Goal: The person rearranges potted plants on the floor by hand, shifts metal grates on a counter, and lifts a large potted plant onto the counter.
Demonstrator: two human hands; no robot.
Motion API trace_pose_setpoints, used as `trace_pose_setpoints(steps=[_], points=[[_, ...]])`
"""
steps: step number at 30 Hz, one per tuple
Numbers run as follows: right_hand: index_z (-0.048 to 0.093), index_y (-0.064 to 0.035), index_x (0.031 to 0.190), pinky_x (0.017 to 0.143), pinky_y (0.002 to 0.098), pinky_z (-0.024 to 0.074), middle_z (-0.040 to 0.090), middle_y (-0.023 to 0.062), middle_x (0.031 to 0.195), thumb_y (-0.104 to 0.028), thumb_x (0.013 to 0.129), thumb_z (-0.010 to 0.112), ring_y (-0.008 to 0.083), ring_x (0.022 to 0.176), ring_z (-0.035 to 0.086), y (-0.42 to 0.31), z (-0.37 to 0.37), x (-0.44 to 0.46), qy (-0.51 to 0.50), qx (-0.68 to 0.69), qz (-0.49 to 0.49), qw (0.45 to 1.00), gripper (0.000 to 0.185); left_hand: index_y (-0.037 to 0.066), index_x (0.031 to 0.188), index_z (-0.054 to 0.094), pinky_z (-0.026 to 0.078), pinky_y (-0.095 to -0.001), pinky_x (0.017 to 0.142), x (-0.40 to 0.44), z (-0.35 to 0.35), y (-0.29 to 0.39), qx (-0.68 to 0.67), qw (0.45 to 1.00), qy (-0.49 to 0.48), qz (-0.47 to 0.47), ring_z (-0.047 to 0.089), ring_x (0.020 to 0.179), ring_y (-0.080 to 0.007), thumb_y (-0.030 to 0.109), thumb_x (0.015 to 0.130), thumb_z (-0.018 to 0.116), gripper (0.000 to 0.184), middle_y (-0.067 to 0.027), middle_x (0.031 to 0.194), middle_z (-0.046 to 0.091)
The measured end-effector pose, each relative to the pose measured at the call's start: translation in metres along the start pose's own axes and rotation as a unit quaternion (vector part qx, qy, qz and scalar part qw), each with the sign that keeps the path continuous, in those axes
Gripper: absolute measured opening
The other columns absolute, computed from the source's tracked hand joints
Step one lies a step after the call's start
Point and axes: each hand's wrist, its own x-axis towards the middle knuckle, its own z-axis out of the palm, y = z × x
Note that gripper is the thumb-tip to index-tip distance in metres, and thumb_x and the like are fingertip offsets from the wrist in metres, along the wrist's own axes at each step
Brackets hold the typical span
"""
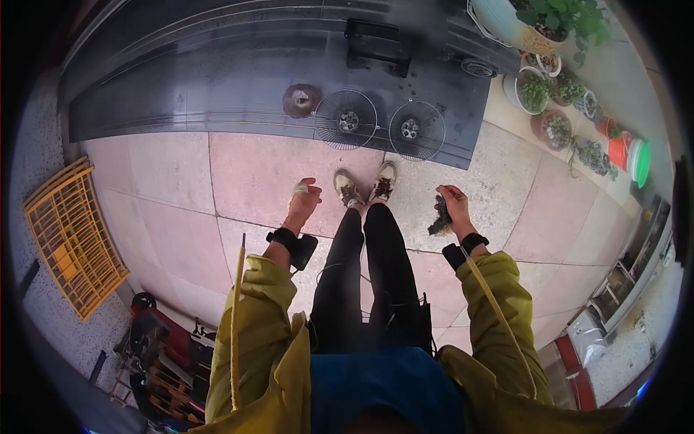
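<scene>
My left hand point(303, 205) hangs over the tiles left of my shoes, its fingers curled around a small pale piece point(300, 188) whose kind I cannot make out. On the other side, my right hand point(455, 202) pinches a dark, crumpled rag point(439, 218) that dangles below the fingers. Ahead of my feet, two round wire fan guards point(347, 108) point(417, 129) lie on a dark, glossy surface. A brown lump-like object point(301, 100) sits just left of them.
A black frame-like object point(377, 48) rests farther back on the dark surface. Potted plants point(534, 90) and a green-rimmed bucket point(638, 163) line the right side. A yellow rack point(76, 239) leans at the left, near a red and black vehicle point(170, 340).
</scene>
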Motion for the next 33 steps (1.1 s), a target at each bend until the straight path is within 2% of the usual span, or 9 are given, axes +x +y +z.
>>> trace_pose_setpoints(steps=[3,4,8,12,17,19,22,25,33], points=[[0.069,-0.0021,0.091,0.059,0.0253,0.0485,0.066,0.0008,0.083,-0.016,0.087,0.07,0.0081,0.069,0.056,0.035,0.019,0.093,0.031,-0.018,-0.013,0.999,0.015,0.002,0.135,0.044,0.049,-0.028,0.063,0.063,0.029,-0.025,-0.023,0.997,-0.013,-0.074,0.067,0.07,-0.0167,0.019,0.088,0.062,0.053,-0.0105,0.101,0.068],[0.068,-0.0046,0.09,0.056,0.0273,0.0535,0.065,0.0003,0.083,-0.017,0.086,0.071,0.0097,0.067,0.057,0.041,0.021,0.117,0.024,-0.007,-0.013,1.0,0.013,0.002,0.135,0.044,0.049,-0.028,0.063,0.08,0.038,-0.025,-0.017,0.996,-0.021,-0.083,0.067,0.07,-0.0167,0.019,0.088,0.062,0.053,-0.0105,0.101,0.068],[0.068,-0.0025,0.089,0.056,0.0277,0.0533,0.065,0.0013,0.081,-0.015,0.085,0.072,0.0107,0.064,0.058,0.053,0.027,0.192,0.053,-0.019,-0.037,0.998,0.014,0.004,0.14,0.037,0.046,-0.0272,0.061,0.144,0.06,-0.04,-0.156,0.971,-0.007,-0.183,0.068,0.077,-0.0203,0.026,0.091,0.063,0.06,-0.0131,0.115,0.066],[0.068,-0.0013,0.094,0.061,0.0269,0.0512,0.068,0.0029,0.088,-0.017,0.086,0.071,0.0087,0.073,0.059,0.028,0.034,0.204,-0.003,0.014,0.014,1.0,0.018,0.004,0.133,0.043,0.044,-0.0255,0.062,0.179,0.072,-0.044,-0.292,0.945,-0.023,-0.145,0.067,0.081,-0.0191,0.031,0.095,0.059,0.049,-0.0111,0.112,0.067],[0.07,-0.0015,0.094,0.062,0.0257,0.0497,0.069,0.0029,0.086,-0.015,0.086,0.07,0.0094,0.069,0.059,0.031,0.037,0.224,-0.003,-0.018,0.011,1.0,0.016,0.005,0.129,0.046,0.042,-0.0258,0.061,0.198,0.075,-0.038,-0.282,0.947,-0.091,-0.126,0.066,0.076,-0.0148,0.015,0.094,0.054,0.037,-0.0111,0.11,0.069],[0.07,-0.0009,0.091,0.062,0.026,0.0492,0.069,0.0028,0.083,-0.016,0.085,0.071,0.0095,0.067,0.059,0.043,0.034,0.23,0.004,-0.02,0.0,1.0,0.016,0.006,0.128,0.047,0.042,-0.0254,0.062,0.191,0.076,-0.032,-0.262,0.954,-0.085,-0.122,0.066,0.075,-0.0142,0.014,0.094,0.054,0.036,-0.0105,0.108,0.07],[0.072,-0.0017,0.087,0.066,0.0299,0.0501,0.07,0.0049,0.075,-0.024,0.081,0.074,0.0145,0.066,0.062,0.053,0.03,0.239,0.039,-0.158,-0.059,0.985,0.023,0.007,0.123,0.052,0.042,-0.0236,0.064,0.168,0.067,-0.018,-0.242,0.958,-0.091,-0.124,0.065,0.072,-0.012,0.014,0.093,0.056,0.031,-0.0085,0.103,0.072],[0.074,-0.0083,0.089,0.071,0.0381,0.0517,0.071,0.0114,0.079,-0.038,0.078,0.072,0.0298,0.077,0.069,0.026,0.031,0.188,0.168,-0.342,-0.054,0.923,0.032,0.003,0.127,0.051,0.041,-0.0232,0.067,0.123,0.045,-0.027,-0.236,0.956,-0.12,-0.128,0.063,0.077,-0.0143,0.014,0.092,0.052,0.036,-0.0105,0.106,0.071],[0.073,-0.0103,0.09,0.071,0.044,0.0534,0.07,0.0158,0.083,-0.034,0.08,0.07,0.0356,0.081,0.068,0.037,0.003,0.085,0.165,-0.486,-0.078,0.855,0.026,-0.005,0.132,0.046,0.043,-0.0244,0.063,0.046,-0.054,-0.06,-0.311,0.932,0.009,-0.186,0.062,0.078,-0.0171,0.008,0.087,0.056,0.048,-0.0172,0.109,0.068]])
